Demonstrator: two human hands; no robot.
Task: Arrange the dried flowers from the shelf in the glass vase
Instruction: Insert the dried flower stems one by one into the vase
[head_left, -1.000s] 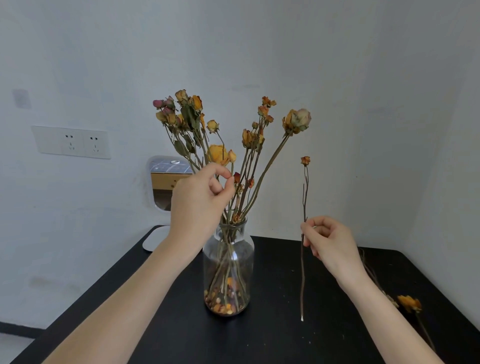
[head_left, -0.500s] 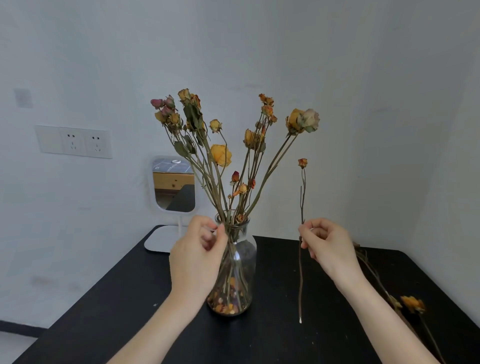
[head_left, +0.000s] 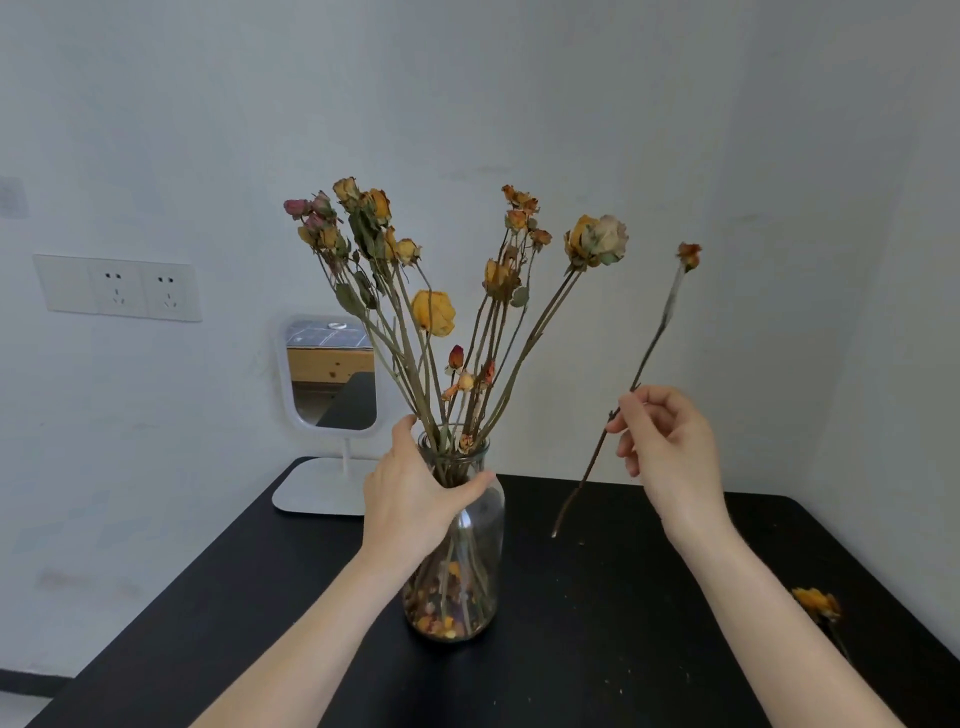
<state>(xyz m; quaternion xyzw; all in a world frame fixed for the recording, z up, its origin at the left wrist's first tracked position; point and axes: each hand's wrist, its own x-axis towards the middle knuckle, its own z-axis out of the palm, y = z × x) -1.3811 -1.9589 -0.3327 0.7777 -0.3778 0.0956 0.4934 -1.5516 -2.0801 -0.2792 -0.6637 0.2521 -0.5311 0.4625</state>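
A clear glass vase (head_left: 480, 551) stands on the black table (head_left: 597, 623), filled with several dried roses (head_left: 434, 312) in yellow, orange and pink; loose petals lie at its bottom. My left hand (head_left: 410, 493) grips the vase around its neck, thumb in front and fingers behind. My right hand (head_left: 667, 447) pinches a single thin dried stem (head_left: 649, 358) with a small orange bud on top, held tilted in the air to the right of the vase, its lower end above the table.
A small white standing mirror (head_left: 332, 374) sits behind the vase at the table's back left. Another dried yellow flower (head_left: 818, 603) lies on the table at the right edge. A white wall with sockets (head_left: 119, 288) is close behind.
My left hand has dropped from the flower stems to the vase's neck and now holds it. My right hand has raised and tilted the single stem to the right.
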